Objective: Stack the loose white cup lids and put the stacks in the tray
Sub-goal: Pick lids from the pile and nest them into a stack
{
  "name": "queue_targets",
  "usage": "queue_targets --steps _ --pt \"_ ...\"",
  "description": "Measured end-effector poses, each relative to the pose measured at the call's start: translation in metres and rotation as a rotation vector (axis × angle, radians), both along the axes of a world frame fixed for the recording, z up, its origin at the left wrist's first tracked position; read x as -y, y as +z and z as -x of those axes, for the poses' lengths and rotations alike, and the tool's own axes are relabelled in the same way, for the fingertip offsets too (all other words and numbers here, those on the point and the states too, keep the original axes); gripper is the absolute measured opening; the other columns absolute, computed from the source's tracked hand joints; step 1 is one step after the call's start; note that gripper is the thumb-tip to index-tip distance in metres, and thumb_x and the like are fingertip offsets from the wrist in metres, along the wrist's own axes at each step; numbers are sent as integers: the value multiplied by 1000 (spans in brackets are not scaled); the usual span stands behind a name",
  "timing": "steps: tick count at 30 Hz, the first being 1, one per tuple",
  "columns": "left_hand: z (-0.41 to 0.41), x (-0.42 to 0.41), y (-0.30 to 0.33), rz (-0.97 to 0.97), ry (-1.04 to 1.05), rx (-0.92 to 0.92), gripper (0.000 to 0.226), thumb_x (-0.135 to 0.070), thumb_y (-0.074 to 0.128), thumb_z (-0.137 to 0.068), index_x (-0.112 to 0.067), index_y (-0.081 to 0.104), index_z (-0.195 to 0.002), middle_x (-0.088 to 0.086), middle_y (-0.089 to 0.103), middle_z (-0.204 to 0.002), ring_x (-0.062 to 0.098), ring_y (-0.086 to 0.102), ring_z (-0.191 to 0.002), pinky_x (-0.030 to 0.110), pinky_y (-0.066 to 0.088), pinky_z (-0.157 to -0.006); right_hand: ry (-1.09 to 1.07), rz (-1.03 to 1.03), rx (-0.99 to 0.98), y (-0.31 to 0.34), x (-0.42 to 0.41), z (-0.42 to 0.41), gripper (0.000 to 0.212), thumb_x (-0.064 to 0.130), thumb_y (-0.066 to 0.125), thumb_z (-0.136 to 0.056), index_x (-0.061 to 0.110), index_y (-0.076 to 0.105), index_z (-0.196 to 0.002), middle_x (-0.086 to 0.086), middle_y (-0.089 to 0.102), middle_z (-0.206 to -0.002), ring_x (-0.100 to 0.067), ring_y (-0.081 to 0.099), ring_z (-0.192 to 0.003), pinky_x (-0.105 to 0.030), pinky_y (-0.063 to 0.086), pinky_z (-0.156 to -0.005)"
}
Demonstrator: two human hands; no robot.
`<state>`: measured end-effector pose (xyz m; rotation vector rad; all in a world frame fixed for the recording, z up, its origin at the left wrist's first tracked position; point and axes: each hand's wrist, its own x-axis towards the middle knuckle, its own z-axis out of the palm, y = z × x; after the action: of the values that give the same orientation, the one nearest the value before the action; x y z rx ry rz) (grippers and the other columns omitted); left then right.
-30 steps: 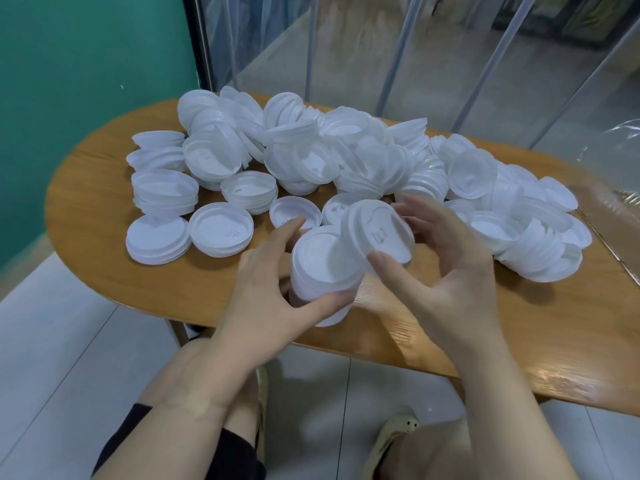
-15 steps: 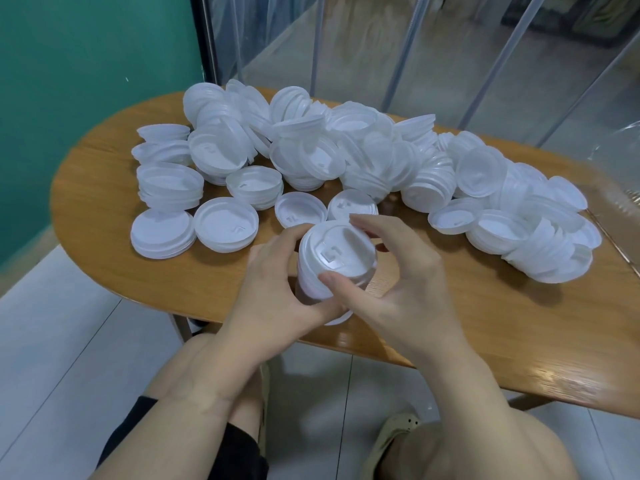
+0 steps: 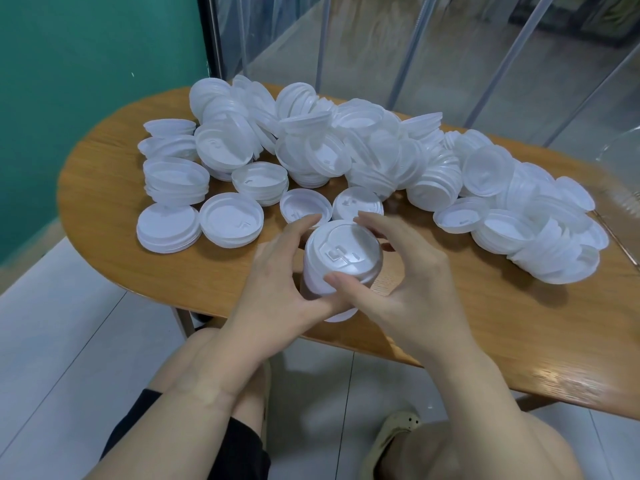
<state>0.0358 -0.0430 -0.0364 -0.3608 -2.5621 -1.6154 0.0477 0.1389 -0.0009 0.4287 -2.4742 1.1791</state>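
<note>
Since a second ago, the lid that the right hand [image 3: 412, 292] carried tilted beside the stack [image 3: 337, 268] has come down flat on top of it, and both hands have closed in around the pile. That lid now caps the stack, drinking-slot side up, so one more loose lid is gathered.

Nearest the person, the stack sits at the near edge of the wooden surface [image 3: 485, 323], its bottom rim just overhanging that edge. The left hand [image 3: 277, 289] wraps the stack's left side, its fingers curled round the back and the thumb lying along the front. The right hand's thumb presses the near rim of the top lid while its fingers [image 3: 377, 225] arch over the far rim, pinching the lid in place. I judge this a seating press to square the pile.

Just beyond the hands lie two single lids [image 3: 356, 204], apart from each other. To the left stand several short stacks [image 3: 173, 181] and flat lids. Farther back and off to the right sprawls the big heap of loose lids [image 3: 363, 147], many tipped on edge. At the far right edge a clear plastic shape [image 3: 620, 157] shows, blurred; it may be the tray, but I cannot tell. Most of the job remains.
</note>
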Motion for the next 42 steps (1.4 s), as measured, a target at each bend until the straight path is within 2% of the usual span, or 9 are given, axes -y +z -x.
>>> queue_targets --steps 11,16,21,24,27,30,33,37,42 --pt "2 2 -2 -6 -36 -13 81 -63 82 -68 -52 46 -140 -20 60 -133 15 54 -128 44 51 -101 31 53 114 -3 -7 -5 72 48 83 -76 23 61 -139 19 63 -134 -3 58 -127 -20 45 -105" --pt "-1 5 0 -11 -14 -58 81 -71 81 -62 -56 46 -133 -31 57 -132 6 51 -130 29 44 -104 -25 208 158 -7 -18 2 52 53 65 -90 25 65 -133 15 66 -132 -10 60 -128 -25 50 -100" --pt "0 18 -3 3 85 -81 86 -73 79 -57 -51 48 -135 -26 56 -133 10 49 -129 34 42 -106 -181 135 142 -26 -28 28 14 26 70 -98 25 73 -111 19 70 -109 -4 65 -108 -34 54 -92" --pt "0 35 -3 -18 137 -92 85 -67 81 -57 -46 52 -134 -23 59 -131 10 53 -127 34 46 -103 -137 25 109 -36 -17 46 18 17 73 -95 20 72 -112 15 69 -110 -3 62 -106 -34 53 -92" --pt "-1 48 -1 -54 179 -123 81 -61 82 -59 -43 53 -133 -23 60 -129 5 55 -126 15 44 -99 -34 -191 -16 -49 6 66 22 14 72 -92 13 74 -114 5 69 -116 -13 62 -114 -41 54 -94" --pt "-1 55 3 -69 197 -146 75 -58 81 -61 -48 50 -128 -33 58 -127 -8 53 -125 3 38 -95 -4 -333 -81 -55 27 81 28 17 65 -88 15 74 -115 4 72 -117 -18 59 -122 -36 42 -99" --pt "2 60 5 -100 214 -138 77 -56 81 -58 -47 50 -128 -35 58 -127 -11 53 -123 2 38 -93 -26 -411 -82 -55 37 89 24 18 62 -88 19 74 -109 7 75 -105 -18 65 -109 -31 28 -91" --pt "2 58 6 -111 194 -130 80 -56 82 -57 -44 50 -130 -36 57 -127 -12 52 -122 1 39 -93 -69 -421 -113 -56 37 94 17 19 60 -89 22 77 -90 9 72 -86 -20 68 -88 -35 27 -95" --pt "3 56 6 -102 182 -126 79 -56 82 -57 -42 52 -129 -38 57 -125 -15 51 -121 0 38 -92 7 -305 -71 -46 35 85 14 19 64 -94 22 77 -97 11 70 -88 -12 63 -90 -37 33 -102"
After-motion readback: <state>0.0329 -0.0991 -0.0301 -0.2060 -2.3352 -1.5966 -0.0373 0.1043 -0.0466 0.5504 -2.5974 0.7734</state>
